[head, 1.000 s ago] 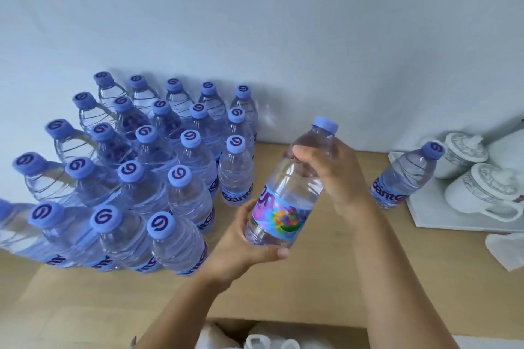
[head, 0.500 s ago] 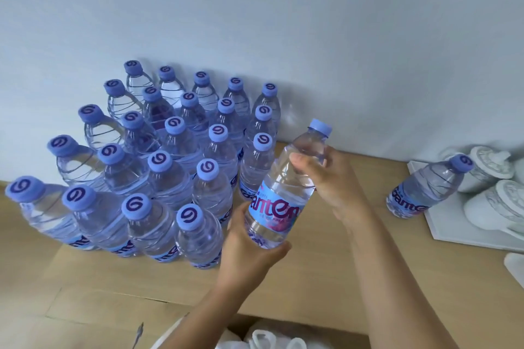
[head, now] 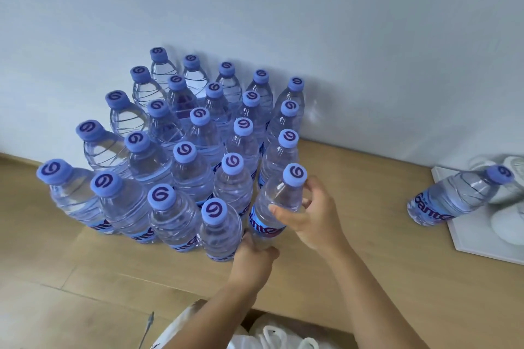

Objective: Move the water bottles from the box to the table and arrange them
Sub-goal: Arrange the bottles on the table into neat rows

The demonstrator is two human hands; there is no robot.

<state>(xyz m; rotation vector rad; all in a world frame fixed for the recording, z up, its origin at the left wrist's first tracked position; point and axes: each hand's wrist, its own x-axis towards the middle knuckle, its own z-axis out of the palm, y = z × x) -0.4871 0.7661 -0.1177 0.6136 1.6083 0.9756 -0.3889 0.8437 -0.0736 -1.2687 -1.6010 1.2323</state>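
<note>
Near the tabletop's back edge, setting down another bottle, left hand and right hand both gripping it; packed rows nearly complete.

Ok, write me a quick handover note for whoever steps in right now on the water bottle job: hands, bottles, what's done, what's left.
Left hand: grips the base of the held bottle.
Right hand: wrapped around the same bottle's upper body, just under the cap.
Held bottle: upright at the front right corner of the bottle group, at or just above the table; contact cannot be told.
Done: the group stands in rows against the wall.
Apart: one lone bottle stands to the right, by the white tray.
Left: release this bottle in line, probably bring the lone bottle over. The box is barely in view, so remaining bottles cannot be told.
</note>
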